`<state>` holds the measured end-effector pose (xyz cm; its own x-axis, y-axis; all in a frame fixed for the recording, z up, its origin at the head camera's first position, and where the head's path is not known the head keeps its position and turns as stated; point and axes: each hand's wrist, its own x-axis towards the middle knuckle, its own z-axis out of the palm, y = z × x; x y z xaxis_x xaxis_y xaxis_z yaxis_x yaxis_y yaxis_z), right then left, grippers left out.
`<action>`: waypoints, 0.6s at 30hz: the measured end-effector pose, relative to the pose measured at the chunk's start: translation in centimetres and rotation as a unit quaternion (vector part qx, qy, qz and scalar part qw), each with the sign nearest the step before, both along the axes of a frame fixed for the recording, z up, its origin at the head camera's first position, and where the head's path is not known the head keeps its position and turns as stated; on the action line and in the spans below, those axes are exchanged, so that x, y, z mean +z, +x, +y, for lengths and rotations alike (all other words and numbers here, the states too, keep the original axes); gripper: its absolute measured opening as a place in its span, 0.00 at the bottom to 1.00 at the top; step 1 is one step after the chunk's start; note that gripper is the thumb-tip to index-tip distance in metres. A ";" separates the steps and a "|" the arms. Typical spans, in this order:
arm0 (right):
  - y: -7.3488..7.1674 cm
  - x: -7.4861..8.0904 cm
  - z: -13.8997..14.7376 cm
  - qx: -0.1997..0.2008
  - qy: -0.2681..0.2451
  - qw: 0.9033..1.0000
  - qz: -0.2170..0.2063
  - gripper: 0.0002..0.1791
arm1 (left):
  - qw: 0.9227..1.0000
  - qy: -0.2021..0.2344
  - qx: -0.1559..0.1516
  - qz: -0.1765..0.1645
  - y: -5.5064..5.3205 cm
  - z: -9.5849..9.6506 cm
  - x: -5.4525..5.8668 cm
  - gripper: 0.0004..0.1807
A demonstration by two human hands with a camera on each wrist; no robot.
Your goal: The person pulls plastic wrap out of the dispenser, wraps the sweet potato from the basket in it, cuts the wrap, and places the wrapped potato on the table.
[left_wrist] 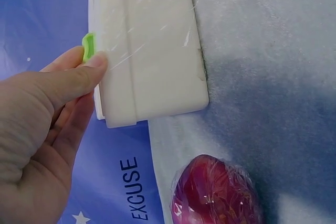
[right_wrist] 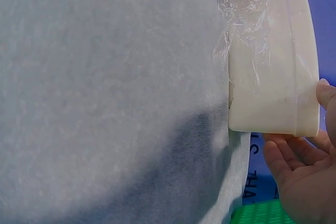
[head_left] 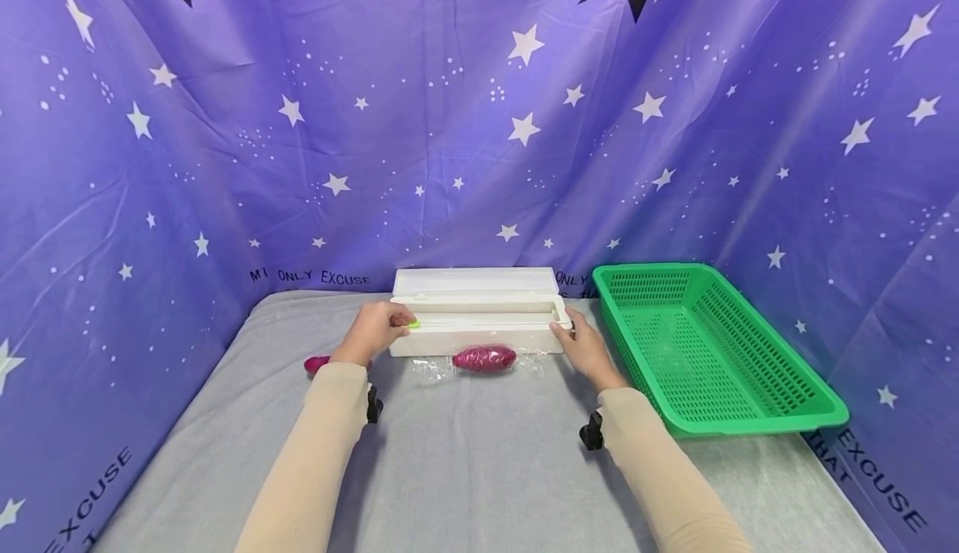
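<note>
A long white cling film dispenser (head_left: 430,341) stands at the back of the table with its lid (head_left: 475,281) raised. At its left end my left hand (head_left: 375,330) pinches the small green slide cutter (left_wrist: 89,45) between thumb and fingers. My right hand (head_left: 588,349) grips the dispenser's right end, thumb on the front edge and fingers behind. Clear film (right_wrist: 254,51) hangs down the front wall. On it, against the dispenser, lies a magenta spindle-shaped root like a sweet potato (head_left: 484,359). A second film-wrapped root (left_wrist: 215,192) lies left, partly hidden by my left wrist in the head view.
A green perforated plastic basket (head_left: 757,429) stands to the right of the dispenser, close to my right forearm. A grey cloth (head_left: 479,470) covers the table. Purple star-printed curtain (head_left: 449,145) rises behind and at both sides.
</note>
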<state>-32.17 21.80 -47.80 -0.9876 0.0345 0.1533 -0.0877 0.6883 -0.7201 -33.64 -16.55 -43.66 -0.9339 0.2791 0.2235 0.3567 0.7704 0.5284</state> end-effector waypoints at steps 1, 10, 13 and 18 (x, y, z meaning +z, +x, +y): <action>0.0 0.0 0.0 -0.001 0.000 1.000 -0.001 0.35 | 1.000 -0.001 -0.002 -0.002 0.0 0.0 0.0 0.07; -0.1 -0.1 0.1 0.003 0.004 1.000 -0.009 0.35 | 1.000 -0.003 -0.022 -0.008 -0.2 0.2 0.1 0.11; -0.1 0.0 0.1 0.004 0.003 1.000 -0.010 0.35 | 0.999 -0.006 -0.034 0.003 -0.3 0.2 0.0 0.12; -0.1 0.0 0.1 0.004 0.003 1.000 -0.011 0.35 | 0.999 -0.001 -0.047 0.005 -0.2 0.1 -0.1 0.15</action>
<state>-32.27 21.88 -47.76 -0.9909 0.0267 0.1317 -0.0767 0.6923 -0.7175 -33.80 -16.43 -43.73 -0.9011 0.3660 0.2323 0.4330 0.7348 0.5220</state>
